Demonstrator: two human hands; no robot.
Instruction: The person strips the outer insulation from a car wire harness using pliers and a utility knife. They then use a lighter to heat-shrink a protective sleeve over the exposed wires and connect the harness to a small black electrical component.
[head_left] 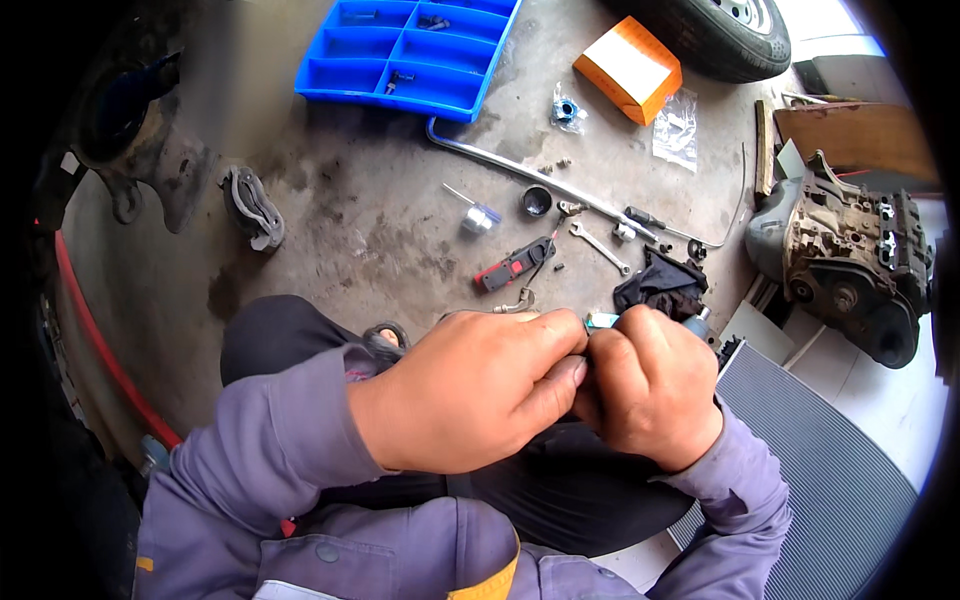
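Note:
My left hand [475, 390] and my right hand [655, 385] meet in front of my lap, both closed with thumbs and fingers pressed together. What they grip between them is mostly hidden. A small teal and white piece [602, 320] peeks out at the top between the knuckles; I cannot tell its kind. Just beyond the hands lie a red and black tool [513, 265], a wrench [600, 248] and a crumpled black cloth [660, 283]. Farther out are a screwdriver [474, 203] and a black round cup [536, 201].
A blue divided tray [400, 75] holds several bolts. A long metal bar [540, 178] crosses the floor. Around it are an orange box [630, 72], a tyre [735, 45], an engine [850, 250], a ribbed radiator [800, 470], a brake caliper bracket [252, 208] and a red hose [95, 335].

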